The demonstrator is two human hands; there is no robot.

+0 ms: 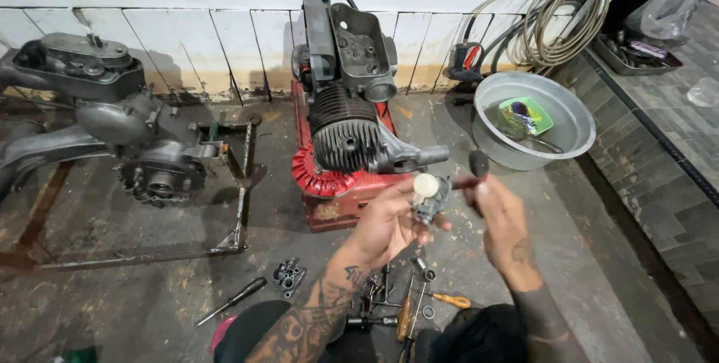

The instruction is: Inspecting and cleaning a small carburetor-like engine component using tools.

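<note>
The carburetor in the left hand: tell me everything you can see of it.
The carburetor is a small grey metal casting, grimy, with a round cream cap on top. The left hand grips it from below and behind, raised in front of the red stand. The right hand holds a dark-handled tool whose tip meets the carburetor's right side. Finer detail is blurred.

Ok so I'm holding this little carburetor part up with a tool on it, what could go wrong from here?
1. The carburetor is held in the air by the left hand alone; if the tool in the right hand slips, it could drop on the concrete floor.
2. Small loose parts lie scattered below by the screwdrivers; anything that falls could get lost among them.
</note>
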